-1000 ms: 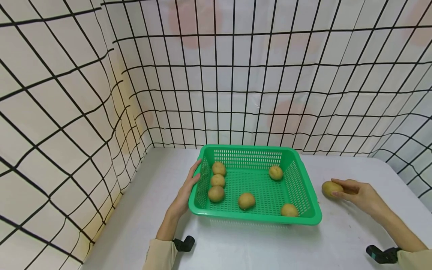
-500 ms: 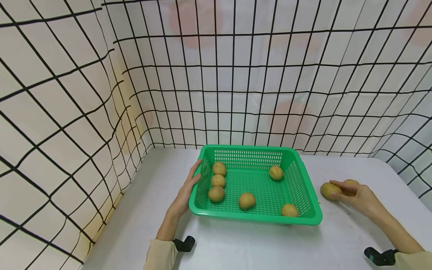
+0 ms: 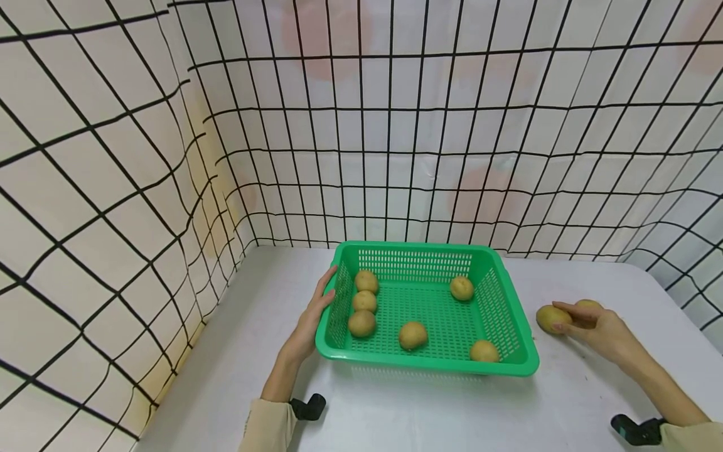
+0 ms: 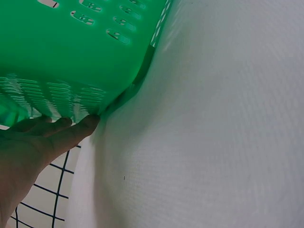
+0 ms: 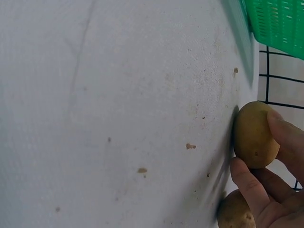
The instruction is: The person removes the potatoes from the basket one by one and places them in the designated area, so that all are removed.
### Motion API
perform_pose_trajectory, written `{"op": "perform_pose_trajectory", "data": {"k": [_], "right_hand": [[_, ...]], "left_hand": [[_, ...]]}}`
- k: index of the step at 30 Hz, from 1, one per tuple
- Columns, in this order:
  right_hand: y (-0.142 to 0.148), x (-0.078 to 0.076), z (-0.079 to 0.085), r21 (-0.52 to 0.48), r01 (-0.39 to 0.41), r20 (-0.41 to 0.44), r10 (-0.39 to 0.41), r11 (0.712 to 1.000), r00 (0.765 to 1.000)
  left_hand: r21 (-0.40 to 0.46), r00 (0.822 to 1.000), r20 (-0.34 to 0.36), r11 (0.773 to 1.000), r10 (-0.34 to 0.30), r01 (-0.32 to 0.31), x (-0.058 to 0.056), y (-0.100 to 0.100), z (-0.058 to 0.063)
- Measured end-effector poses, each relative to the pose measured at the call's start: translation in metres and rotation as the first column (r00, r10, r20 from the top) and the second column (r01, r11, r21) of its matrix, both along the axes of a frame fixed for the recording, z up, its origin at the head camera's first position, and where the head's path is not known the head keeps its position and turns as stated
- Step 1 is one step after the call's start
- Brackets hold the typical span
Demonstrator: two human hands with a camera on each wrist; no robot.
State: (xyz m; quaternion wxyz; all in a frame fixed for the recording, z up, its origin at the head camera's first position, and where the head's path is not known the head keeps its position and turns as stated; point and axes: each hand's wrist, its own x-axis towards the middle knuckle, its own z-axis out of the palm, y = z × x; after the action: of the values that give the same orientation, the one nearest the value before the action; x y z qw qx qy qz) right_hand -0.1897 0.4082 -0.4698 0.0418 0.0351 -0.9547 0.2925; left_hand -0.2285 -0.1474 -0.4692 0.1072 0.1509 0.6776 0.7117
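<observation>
Slightly shifted, right grip [image 3: 601,329] pinches a potato [image 3: 550,319] outside the basket rim [image 3: 528,366].

Left hand [image 3: 307,323] at green basket [image 3: 423,365], left side; six potatoes [image 3: 413,336] inside. Right hand [image 3: 603,333] pinches outside potato [image 3: 549,319]. I make out, probably, another potato [image 3: 589,304], mostly hidden.

blk mesh [image 3: 418,110], wht walls [image 3: 322,130], wht tbl [image 3: 395,417]

The basket [image 3: 420,307] is formed of smooth, glossy plastic, its walls pierced by slots. The potatoes [image 5: 256,135] are covered by matt, finely pitted skin. The table [image 5: 118,85] is faced with a matt, faintly textured layer, marked by specks [image 5: 190,146]. Matt cloth is seen in the sleeves [image 3: 268,427], cord-like strands in the net [image 3: 389,109].
</observation>
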Motion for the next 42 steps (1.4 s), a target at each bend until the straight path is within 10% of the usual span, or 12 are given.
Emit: {"op": "perform_pose_trajectory", "data": {"k": [21, 42], "right_hand": [[-0.004, -0.001, 0.004, 0.036, -0.006, -0.015, 0.006, 0.999, 1.000], [-0.039, -0.026, 0.058, 0.000, -0.069, 0.046, 0.069, 0.998, 0.997]], "left_hand": [[-0.004, 1.000, -0.001, 1.000, 0.008, -0.008, 0.000, 0.000, 0.000], [0.004, 1.000, 0.001, 1.000, 0.004, -0.004, 0.000, 0.000, -0.001]]}}
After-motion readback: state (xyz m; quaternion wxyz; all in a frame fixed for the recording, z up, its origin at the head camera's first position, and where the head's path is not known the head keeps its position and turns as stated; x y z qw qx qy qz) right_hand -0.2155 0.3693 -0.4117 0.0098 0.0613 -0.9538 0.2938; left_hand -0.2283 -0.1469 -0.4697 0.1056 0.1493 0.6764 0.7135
